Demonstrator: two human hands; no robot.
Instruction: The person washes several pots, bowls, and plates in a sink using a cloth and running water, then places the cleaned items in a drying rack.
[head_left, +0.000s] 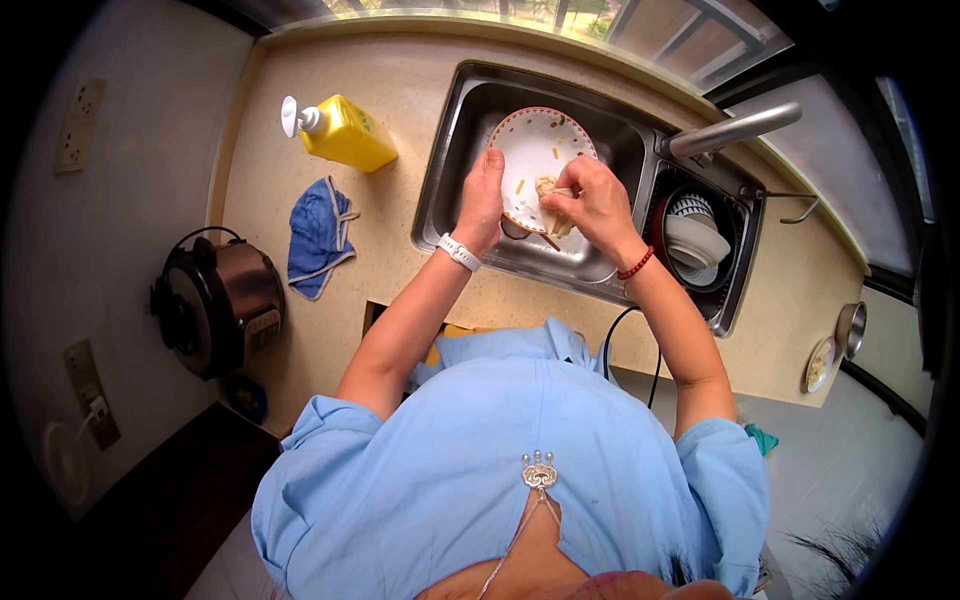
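Observation:
My left hand (484, 199) grips the left rim of a white plate (536, 142) with a patterned red-brown edge, its thumb on the upper face. The plate is held over the left basin of a stainless steel sink (469, 112), with bits of food on it. My right hand (592, 199) pinches a crumpled pale beige cloth or wipe (556, 221) against the plate's lower right part. Beneath the plate's lower edge, the tip of a thin brown stick and part of a roundish object show; the rest of both is hidden.
A yellow pump bottle (352, 135) and a blue cloth (319, 240) lie left of the sink, near a rice cooker or pressure cooker (221, 300). Stacked bowls (696, 236) fill the right basin, below a metal faucet (735, 129). A small dish (820, 365) and metal bowl (850, 330) stand far right.

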